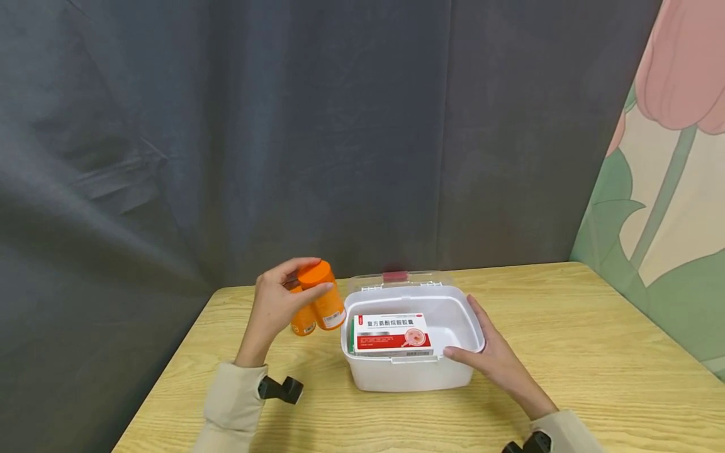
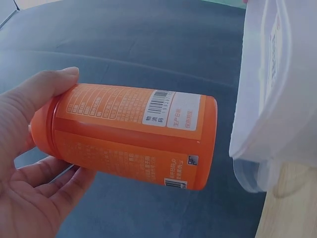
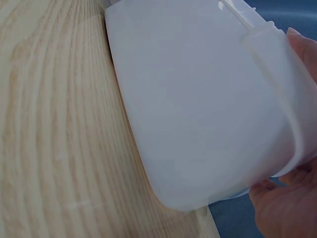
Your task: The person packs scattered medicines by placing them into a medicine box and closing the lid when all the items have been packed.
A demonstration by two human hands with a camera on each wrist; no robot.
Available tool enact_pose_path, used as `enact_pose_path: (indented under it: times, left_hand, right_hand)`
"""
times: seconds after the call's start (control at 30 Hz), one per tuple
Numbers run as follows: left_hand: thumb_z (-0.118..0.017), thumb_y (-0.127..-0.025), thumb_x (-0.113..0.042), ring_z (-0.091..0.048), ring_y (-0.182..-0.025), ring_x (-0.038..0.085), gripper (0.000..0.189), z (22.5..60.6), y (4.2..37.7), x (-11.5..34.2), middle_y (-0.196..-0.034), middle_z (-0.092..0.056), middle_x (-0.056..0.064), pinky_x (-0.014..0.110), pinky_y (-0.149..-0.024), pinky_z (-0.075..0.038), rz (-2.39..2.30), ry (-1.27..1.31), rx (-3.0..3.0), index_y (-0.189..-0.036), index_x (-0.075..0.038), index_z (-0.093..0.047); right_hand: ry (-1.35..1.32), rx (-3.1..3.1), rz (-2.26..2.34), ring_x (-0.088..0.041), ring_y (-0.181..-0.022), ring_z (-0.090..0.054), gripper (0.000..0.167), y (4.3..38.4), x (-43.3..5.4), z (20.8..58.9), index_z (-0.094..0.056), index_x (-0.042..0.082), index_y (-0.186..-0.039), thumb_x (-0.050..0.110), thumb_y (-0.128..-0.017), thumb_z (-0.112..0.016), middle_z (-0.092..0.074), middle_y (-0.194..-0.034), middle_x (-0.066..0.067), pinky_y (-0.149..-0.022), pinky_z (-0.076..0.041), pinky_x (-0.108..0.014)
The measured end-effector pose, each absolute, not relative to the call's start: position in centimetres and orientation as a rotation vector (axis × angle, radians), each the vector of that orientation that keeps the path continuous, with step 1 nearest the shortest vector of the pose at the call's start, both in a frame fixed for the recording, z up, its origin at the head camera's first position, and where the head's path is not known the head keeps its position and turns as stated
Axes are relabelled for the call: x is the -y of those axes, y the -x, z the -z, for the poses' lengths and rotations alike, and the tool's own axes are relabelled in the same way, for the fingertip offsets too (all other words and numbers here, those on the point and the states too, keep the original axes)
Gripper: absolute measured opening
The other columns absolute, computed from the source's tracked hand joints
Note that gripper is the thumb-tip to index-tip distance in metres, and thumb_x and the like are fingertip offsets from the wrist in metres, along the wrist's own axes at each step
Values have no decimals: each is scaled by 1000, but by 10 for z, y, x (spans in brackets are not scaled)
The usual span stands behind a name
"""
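The left hand (image 1: 277, 299) is holding an orange medicine bottle (image 1: 330, 306) up by its capped end, its grip closing only partway because the thumb and fingers are bracketing the wide cap; the bottle is hanging tilted just beside the left end of a white plastic storage box (image 1: 408, 375), outside its rim. The head view is showing what looks like a second orange body (image 1: 303, 319) close behind the bottle, but the left wrist view is giving a single outline, so I cannot tell whether the hand is carrying one or two. The right hand (image 1: 501, 360) is spreading across the box's right end and gripping it, thumb lying on the front rim and fingers on the outer wall, while the box is resting on the wooden desk (image 1: 578, 333). Inside, a red-and-white capsule carton (image 1: 391, 343) is lying toward the left, with a green edge (image 1: 352, 333) showing beside it. The packing is apparently standing partway: the carton is already sitting inside, the clear lid (image 1: 421, 277) is hanging back behind the box, and placing the bottle and closing the lid are seemingly remaining.
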State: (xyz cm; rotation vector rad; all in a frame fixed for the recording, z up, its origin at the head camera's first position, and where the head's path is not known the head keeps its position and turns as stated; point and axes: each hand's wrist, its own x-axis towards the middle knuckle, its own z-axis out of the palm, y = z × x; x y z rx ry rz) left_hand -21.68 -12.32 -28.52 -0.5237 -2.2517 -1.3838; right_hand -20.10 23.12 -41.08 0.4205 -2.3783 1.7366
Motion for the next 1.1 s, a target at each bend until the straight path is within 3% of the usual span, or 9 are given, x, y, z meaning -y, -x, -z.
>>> enact_pose_path:
  times: [0.27,0.53,1.1]
  left_hand:
    - [-85,-76,-24,-66,-94,23,45,280,220,109,-108,-68,7,37,-86,-54,1366,560,2291,-116,-8,-71]
    - [-86,-75,-22,-68,-92,21,43,275,223,93,-107,-69,7,36,-82,-56,1334,660,2271,-113,-8,-72]
    - [-85,-77,-23,-65,-93,17,42,277,227,54,-109,-67,2,27,-80,-55,1332,780,2316,-114,-10,-72]
  right_hand:
    - [-403,2379,-1751,-39,-113,-51,105,200,-230,411,-9,6,-155,12,-79,-80,-39,-141,-30,-84,-49,-31]
    - [-414,2372,-1752,-40,-114,-51,105,200,-230,409,-7,5,-155,9,-79,-79,-38,-141,-31,-87,-50,-41]
    - [-394,2378,-1757,-39,-114,-52,105,202,-232,410,-8,7,-156,10,-79,-80,-39,-141,-30,-86,-50,-36]
